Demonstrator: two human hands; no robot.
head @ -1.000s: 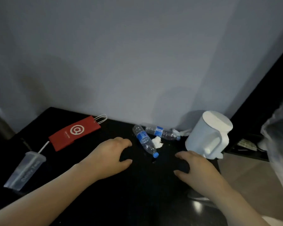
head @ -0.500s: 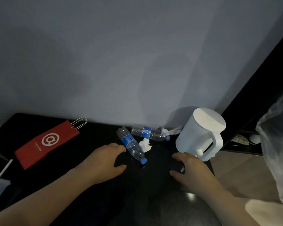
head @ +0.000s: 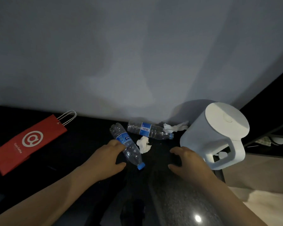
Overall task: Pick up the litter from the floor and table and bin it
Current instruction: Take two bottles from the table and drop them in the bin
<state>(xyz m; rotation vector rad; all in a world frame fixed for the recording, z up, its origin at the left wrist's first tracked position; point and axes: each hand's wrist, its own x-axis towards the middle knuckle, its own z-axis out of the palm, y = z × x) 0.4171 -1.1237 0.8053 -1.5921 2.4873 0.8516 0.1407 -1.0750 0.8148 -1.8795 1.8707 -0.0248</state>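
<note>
Litter-picking on the table [head: 82, 144] is at the grasp. My left hand [head: 104, 158] is spread wide, fingertips touching the nearer bottle [head: 129, 147] at its label. My right hand [head: 188, 162] hovers open, holding nothing. The bottle lies flat on a diagonal, blue cap pointing toward me and rightward, base toward the wall. Next, I'd judge, I close my fingers across its middle

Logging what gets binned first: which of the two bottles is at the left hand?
The nearer bottle, lying diagonally; the left hand touches it at its label. The other bottle lies along the wall, untouched.
</note>
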